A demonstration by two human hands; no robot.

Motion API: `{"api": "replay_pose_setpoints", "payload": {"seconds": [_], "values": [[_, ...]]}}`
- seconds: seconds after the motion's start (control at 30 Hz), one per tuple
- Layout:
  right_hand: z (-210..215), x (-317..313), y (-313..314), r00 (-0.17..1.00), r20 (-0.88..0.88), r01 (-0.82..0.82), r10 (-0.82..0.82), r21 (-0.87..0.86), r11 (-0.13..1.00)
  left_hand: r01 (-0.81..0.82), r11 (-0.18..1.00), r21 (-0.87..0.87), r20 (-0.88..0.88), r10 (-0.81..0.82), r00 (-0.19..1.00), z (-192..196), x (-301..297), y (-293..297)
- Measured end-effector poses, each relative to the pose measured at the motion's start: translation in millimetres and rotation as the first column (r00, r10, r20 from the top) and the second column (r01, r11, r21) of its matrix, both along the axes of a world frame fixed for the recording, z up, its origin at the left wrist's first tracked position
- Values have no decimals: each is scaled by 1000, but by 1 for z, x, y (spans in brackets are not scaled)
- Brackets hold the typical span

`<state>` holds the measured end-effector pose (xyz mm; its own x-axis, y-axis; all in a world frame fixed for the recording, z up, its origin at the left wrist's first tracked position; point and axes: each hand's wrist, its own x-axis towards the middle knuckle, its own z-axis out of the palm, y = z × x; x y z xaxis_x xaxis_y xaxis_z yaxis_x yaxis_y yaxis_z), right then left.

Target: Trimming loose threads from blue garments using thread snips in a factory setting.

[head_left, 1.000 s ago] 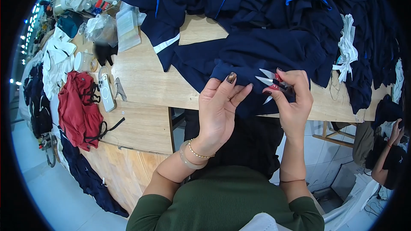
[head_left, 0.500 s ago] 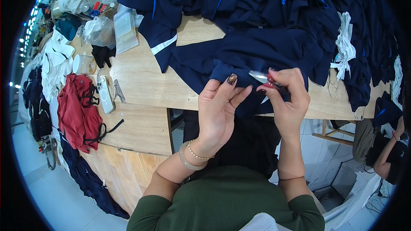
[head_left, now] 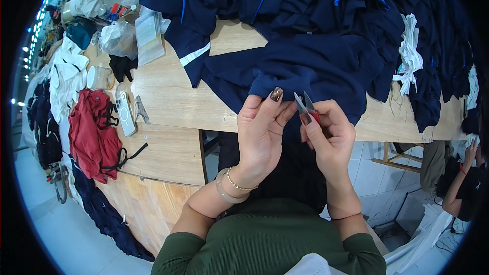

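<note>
A navy garment (head_left: 316, 61) lies rumpled across the near part of the table, its closest edge pinched between the thumb and fingers of my left hand (head_left: 261, 127). Small red-handled thread snips (head_left: 309, 110) sit in my right hand (head_left: 331, 137), the thumb pressed along the handle. Their two pointed blades stand apart and point away from me, close to my left fingertips and the cloth. Any thread between the blades is too fine to make out.
Navy garments (head_left: 326, 0) heap along the table's far side, with white strips (head_left: 409, 53) at the right. To the left lie a red garment (head_left: 94, 135), a phone (head_left: 125, 109), a plastic jar (head_left: 99, 77) and plastic bags (head_left: 118, 38). Another person's arm (head_left: 461, 175) shows at far right.
My right hand has turned and come down and left, bringing the snips from lying sideways to pointing away from me beside my left fingers. My left hand keeps its pinch almost in place.
</note>
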<state>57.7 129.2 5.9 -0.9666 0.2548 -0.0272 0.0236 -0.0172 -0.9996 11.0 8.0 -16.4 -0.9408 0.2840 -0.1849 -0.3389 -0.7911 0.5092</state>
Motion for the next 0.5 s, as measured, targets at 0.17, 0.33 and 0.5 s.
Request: {"api": "replay_pose_setpoints", "payload": {"seconds": [0.17, 0.33, 0.5], "values": [[0, -1, -1, 1000, -12, 14, -14, -13, 1000, 10, 1000, -12, -10, -10, 1000, 1, 1, 0], [-1, -1, 0, 1000, -19, 23, -23, -10, 1000, 2, 1000, -9, 2, -2, 1000, 1, 2, 1], [2, -2, -2, 1000, 9, 16, -16, -16, 1000, 16, 999, -34, -20, -17, 1000, -2, 1, -2]]}}
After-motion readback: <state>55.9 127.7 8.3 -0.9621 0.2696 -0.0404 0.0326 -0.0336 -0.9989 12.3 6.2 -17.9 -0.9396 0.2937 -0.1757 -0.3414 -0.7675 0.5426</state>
